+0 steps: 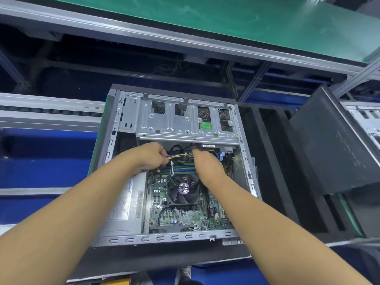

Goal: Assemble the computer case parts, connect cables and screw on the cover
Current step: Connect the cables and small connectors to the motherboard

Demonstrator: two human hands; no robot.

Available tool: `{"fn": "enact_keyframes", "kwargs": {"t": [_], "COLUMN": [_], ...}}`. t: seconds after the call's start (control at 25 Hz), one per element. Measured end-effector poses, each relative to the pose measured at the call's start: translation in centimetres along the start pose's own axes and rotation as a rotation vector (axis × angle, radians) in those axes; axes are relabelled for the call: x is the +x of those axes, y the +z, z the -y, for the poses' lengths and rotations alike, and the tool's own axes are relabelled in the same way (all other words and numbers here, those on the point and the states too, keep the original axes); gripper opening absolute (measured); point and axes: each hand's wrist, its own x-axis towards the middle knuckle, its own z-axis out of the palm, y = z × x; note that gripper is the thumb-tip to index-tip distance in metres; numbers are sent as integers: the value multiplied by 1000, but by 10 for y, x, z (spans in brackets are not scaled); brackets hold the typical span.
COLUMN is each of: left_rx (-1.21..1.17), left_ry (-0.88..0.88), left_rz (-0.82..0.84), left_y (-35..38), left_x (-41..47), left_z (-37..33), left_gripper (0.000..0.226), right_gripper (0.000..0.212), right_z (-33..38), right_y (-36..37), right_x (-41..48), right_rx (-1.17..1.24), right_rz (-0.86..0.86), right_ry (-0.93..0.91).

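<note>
Left hand [148, 157] grips the cable bundle [181, 155]; right hand [207, 164] at its far end — grip unclear

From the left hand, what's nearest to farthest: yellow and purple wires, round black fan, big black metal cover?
1. Yellow and purple wires: held in the left hand.
2. Round black fan: mid-case.
3. Big black metal cover: far right.

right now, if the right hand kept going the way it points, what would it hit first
The right hand points away from the person. First in its line looks to be the lower edge of the drive cage, just past the fingertips. Depth is unclear, so it might slip under that edge instead.
</note>
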Motion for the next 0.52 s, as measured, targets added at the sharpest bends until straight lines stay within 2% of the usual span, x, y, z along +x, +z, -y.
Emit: {"fn": "enact_keyframes", "kwargs": {"t": [0.08,0.16,0.28,0.52], "left_rx": [-91,-188,-186,-216], "left_ry": [-7,-25,-44,-111], "left_rz": [13,-5,-5,104], "left_y": [2,3,1,-9], "left_x": [0,1,4,11], "left_z": [0,-1,-3,0], "left_gripper": [10,11,15,20], "right_gripper": [62,77,90,96], "right_z": [1,1,1,-2], "right_y": [-3,-3,-2,5], "right_x": [6,11,11,12], "right_rx": [-16,-55,-112,-116], "right_rz": [54,54,29,29], "right_ry": [-3,-1,14,23]}}
